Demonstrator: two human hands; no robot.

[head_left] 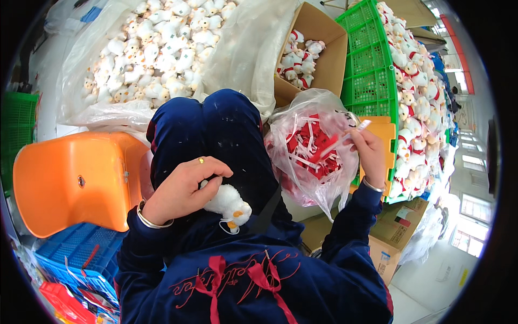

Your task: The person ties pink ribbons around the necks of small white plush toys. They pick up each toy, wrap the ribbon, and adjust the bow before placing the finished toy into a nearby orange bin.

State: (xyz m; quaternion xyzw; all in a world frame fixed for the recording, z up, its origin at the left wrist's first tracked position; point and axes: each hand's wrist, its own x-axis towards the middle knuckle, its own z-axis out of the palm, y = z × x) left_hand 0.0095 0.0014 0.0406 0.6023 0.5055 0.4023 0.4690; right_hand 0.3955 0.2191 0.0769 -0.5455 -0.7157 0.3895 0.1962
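Observation:
Over my lap, my left hand (186, 189) has its fingers curled at the rear end of a small white plush toy (227, 204). The toy lies against my dark blue clothes, its orange-marked head toward me and a thin white loop beside it. To the right, my right hand (369, 154) pinches a red piece with a white strip (337, 144), partly blurred. This hand is above the right side of a clear plastic bag (279, 137), which holds many red pieces with white strips (310, 141).
A large clear bag (81, 110) full of white plush toys lies ahead. Toys with red trim fill a cardboard box (334, 38) and a green crate (369, 81) at right. An orange chair (59, 183) and blue crate (81, 243) stand left.

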